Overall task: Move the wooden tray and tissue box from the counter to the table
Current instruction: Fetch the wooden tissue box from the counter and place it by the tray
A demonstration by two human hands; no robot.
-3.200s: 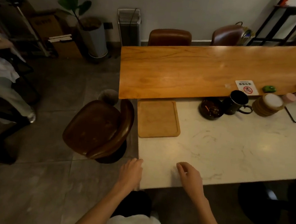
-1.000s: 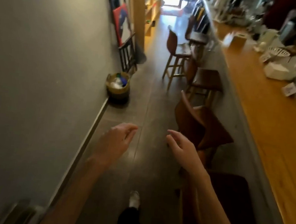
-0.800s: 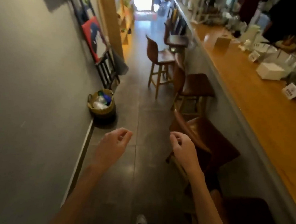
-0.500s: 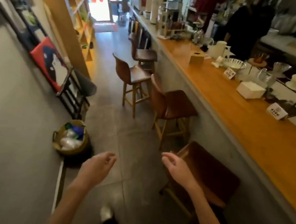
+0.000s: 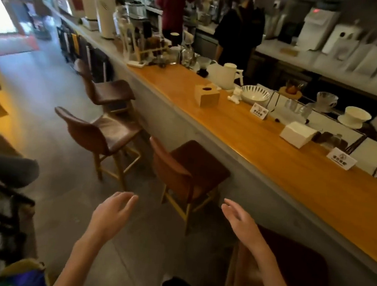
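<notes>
Head view: bar stools (image 5: 187,168) front the counter (image 5: 273,155); both hands' grip spread, empty.

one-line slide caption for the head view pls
Empty left hand and right hand held out above the floor, the wooden tissue box untouched on the counter.

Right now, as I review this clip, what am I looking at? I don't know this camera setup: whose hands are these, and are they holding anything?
The camera sits on a person's head, looking forward and down, so the left hand and right hand are the wearer's own. Both are open and empty, raised over the floor beside a bar stool. On the long wooden counter stand a wooden tissue box, a white box, a patterned bowl and small sign cards. No tray is recognisable in this picture.
</notes>
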